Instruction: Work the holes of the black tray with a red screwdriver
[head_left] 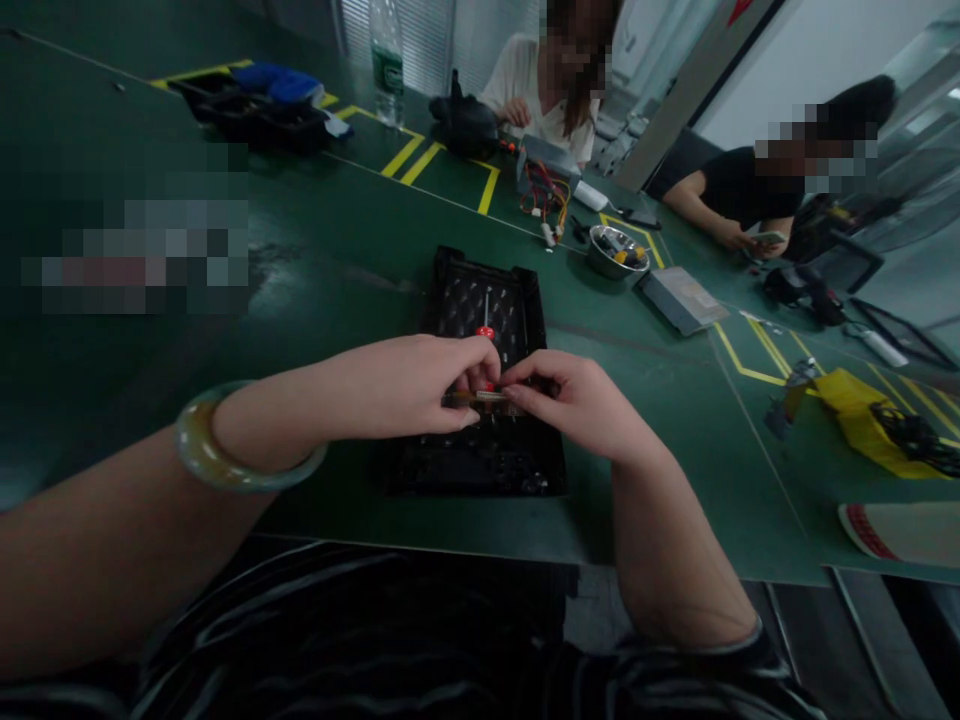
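Over a black tray [517,470] on the green table, my two hands meet fingertip to fingertip. My left hand [420,385], with a bangle [247,440] at its wrist, is closed around one end of a small pale ribbed piece [491,396], too small to name. The thumb and fingers of my right hand [577,400] pinch its other end. Just beyond my fingers, a screwdriver with a red handle [486,332] lies in the tray, its metal shaft pointing away. Several small silvery bits lie around it on the tray's quilted-looking floor. My fingers hide the tray's middle.
Far left, a black tray [247,115] holds blue cloth. Beyond stand a water bottle [388,70], a power supply with coloured wires [551,165] and a metal bowl [619,252]. A grey flat box [682,300] and yellow container [862,425] lie right. Two people sit opposite.
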